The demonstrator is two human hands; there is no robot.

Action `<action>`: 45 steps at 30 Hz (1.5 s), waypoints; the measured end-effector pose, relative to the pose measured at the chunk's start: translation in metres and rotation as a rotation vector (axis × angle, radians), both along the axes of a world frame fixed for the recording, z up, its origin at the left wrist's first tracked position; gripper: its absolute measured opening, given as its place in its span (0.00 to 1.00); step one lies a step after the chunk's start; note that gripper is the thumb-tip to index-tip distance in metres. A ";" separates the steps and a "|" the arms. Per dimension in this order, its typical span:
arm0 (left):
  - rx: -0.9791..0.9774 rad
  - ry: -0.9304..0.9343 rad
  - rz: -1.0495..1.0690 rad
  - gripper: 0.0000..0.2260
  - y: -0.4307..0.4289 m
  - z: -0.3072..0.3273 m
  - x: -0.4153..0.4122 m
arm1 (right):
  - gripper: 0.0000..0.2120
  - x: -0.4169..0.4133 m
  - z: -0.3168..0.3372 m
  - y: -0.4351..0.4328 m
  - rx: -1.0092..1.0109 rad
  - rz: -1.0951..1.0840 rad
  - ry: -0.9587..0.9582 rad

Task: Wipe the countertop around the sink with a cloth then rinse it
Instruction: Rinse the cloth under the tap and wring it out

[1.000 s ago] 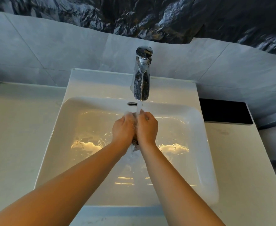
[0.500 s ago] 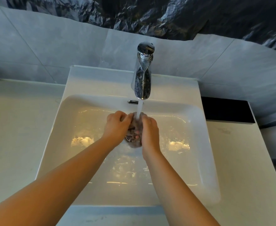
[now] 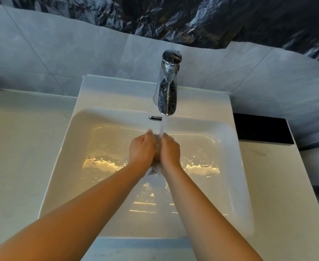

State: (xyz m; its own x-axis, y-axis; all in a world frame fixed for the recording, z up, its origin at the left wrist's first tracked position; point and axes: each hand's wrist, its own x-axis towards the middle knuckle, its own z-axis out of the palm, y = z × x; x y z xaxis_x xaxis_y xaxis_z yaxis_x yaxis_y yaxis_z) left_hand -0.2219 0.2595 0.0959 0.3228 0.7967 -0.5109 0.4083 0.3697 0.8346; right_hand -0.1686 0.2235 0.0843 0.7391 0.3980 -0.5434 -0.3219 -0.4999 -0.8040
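Note:
Over the middle of the white sink basin [image 3: 66, 166], my left hand [image 3: 141, 150] and my right hand [image 3: 170, 151] press together around a small wet grey cloth [image 3: 154, 169]. Only a crumpled bit of the cloth shows below my palms; most of it is hidden between them. The chrome faucet [image 3: 167, 91] stands at the back rim, and its water stream [image 3: 162, 127] falls onto the cloth between my fingertips. Water lies in the basin bottom. The pale countertop [image 3: 23, 147] spreads to the left and right of the sink.
A black rectangular panel [image 3: 262, 128] lies on the counter at the back right. Grey wall tiles [image 3: 60, 53] rise behind the sink, with dark crinkled sheeting [image 3: 173, 14] above them. A chrome overflow slot [image 3: 155, 118] sits in the basin's back wall.
My hands have closed together again around the cloth under the stream; half a second ago they were slightly apart with more of the cloth showing.

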 end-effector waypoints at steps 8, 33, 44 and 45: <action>-0.366 -0.116 -0.118 0.17 0.016 0.000 -0.013 | 0.16 0.022 0.016 -0.027 0.086 0.083 0.138; 0.284 -0.029 -0.171 0.16 0.035 0.078 -0.112 | 0.25 0.004 0.134 -0.031 -0.011 0.539 -1.125; 0.348 -0.052 -0.303 0.29 0.042 0.116 -0.113 | 0.05 -0.057 0.087 -0.087 0.309 0.583 -0.259; 0.324 -0.053 -0.305 0.30 0.043 0.119 -0.112 | 0.01 -0.057 0.086 -0.088 0.310 0.588 -0.266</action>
